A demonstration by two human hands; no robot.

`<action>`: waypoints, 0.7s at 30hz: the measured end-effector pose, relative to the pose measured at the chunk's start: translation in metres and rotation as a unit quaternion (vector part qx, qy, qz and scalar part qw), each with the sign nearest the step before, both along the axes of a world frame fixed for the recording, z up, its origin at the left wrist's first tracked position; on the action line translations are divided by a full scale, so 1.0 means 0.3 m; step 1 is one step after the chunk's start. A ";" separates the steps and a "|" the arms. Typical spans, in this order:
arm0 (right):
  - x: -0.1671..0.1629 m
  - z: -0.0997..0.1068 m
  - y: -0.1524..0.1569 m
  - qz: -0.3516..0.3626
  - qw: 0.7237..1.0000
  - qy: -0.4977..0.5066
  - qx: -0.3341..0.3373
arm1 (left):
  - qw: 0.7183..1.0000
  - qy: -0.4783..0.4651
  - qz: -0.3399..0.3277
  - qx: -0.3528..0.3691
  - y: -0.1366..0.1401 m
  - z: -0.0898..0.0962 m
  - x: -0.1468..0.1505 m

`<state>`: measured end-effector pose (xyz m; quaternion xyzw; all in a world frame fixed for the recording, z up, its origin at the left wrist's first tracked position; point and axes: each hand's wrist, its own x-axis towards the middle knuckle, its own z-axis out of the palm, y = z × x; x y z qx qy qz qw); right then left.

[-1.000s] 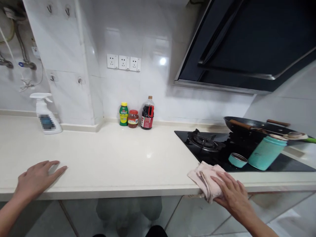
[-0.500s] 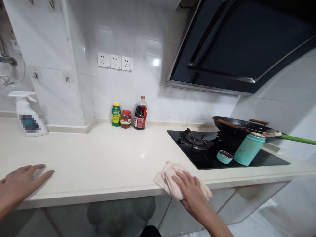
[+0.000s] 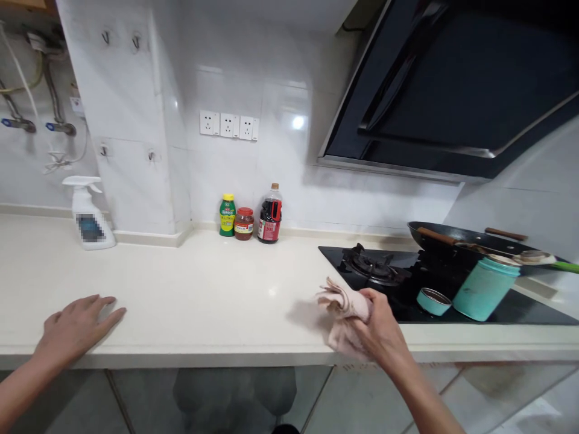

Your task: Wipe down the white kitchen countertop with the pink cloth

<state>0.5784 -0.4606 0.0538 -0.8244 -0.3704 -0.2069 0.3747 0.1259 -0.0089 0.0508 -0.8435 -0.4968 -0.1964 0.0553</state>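
A pink cloth (image 3: 346,301) is hanging bunched over the front of the white countertop (image 3: 203,301), just beside the near left corner of the black hob (image 3: 409,310). The right hand (image 3: 376,319) is grasping it, thumb and fingers closing around the folds; the lower fold is blurring, so whether it is touching the counter is hard to tell. Work with the cloth appears to be under way rather than finished, since the person is holding it gathered and is not yet laying it down. The right forearm is reaching in from the lower right, the wrist angling leftward. Well apart, the left hand (image 3: 75,328) is resting palm down near the counter's front edge, fingers loosely spreading, gripping nothing.
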 end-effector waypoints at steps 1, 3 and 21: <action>0.031 -0.006 -0.012 -0.025 0.999 -0.025 -0.041 | 1.000 0.005 -0.016 0.001 -0.008 -0.003 0.011; 0.087 -0.038 -0.035 -0.017 0.985 -0.074 -0.153 | 0.997 -0.010 -0.073 0.017 -0.033 -0.008 0.044; 0.367 -0.121 0.231 0.049 0.948 -0.084 -0.304 | 0.925 -0.122 -0.357 0.042 -0.327 -0.138 0.383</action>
